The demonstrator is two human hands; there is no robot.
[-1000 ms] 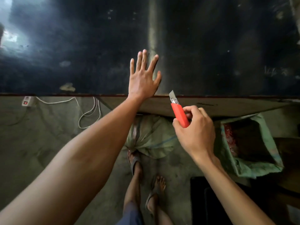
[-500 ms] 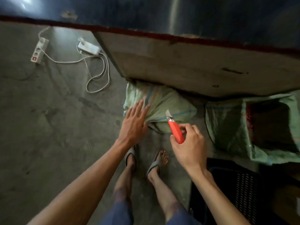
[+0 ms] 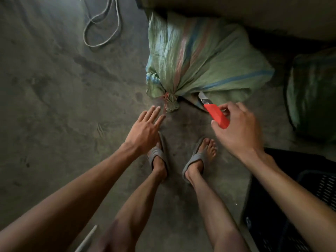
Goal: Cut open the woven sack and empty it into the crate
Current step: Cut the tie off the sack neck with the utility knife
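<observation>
Sack (image 3: 200,57): green woven and striped, lying on the floor; its neck (image 3: 170,102) is tied with red string and points at the person's feet.
Left hand (image 3: 145,130): fingers straight, holding nothing, just beside the sack's neck.
Right hand (image 3: 238,131): grasps a red knife (image 3: 215,115), blade out over the sack's near edge.
Crate (image 3: 283,206): black, near-right of the sack, apart from it.
Cable (image 3: 101,28): left of the sack.

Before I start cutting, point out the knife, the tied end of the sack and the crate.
knife (image 3: 216,117): head view, on the red handle.
sack (image 3: 171,103): head view, on the bunched neck below the red string.
crate (image 3: 325,186): head view, on the slatted black wall at lower right.
</observation>
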